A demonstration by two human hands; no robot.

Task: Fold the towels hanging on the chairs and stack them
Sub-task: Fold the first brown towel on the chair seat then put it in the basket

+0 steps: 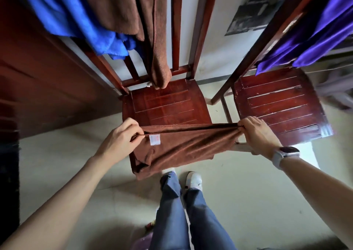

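Over front edge of left chair (168, 104), brown towel (177, 148): plush, matte, stretched taut along stitched top hem, lower part sagging in soft folds, white tag (154, 139) near left corner. Left hand (119, 135): fingers (133, 133) curled, pinching left corner. Right hand (256, 133): fingers closed tight on bunched right corner; watch (285, 154) on wrist. Chair seats: slatted, glossy red-brown wood. Draped on left chair back: blue towel (76, 20), fuzzy; second brown towel (152, 30), ribbed. On right chair (280, 104) back: purple towel (315, 34), smooth sheen.
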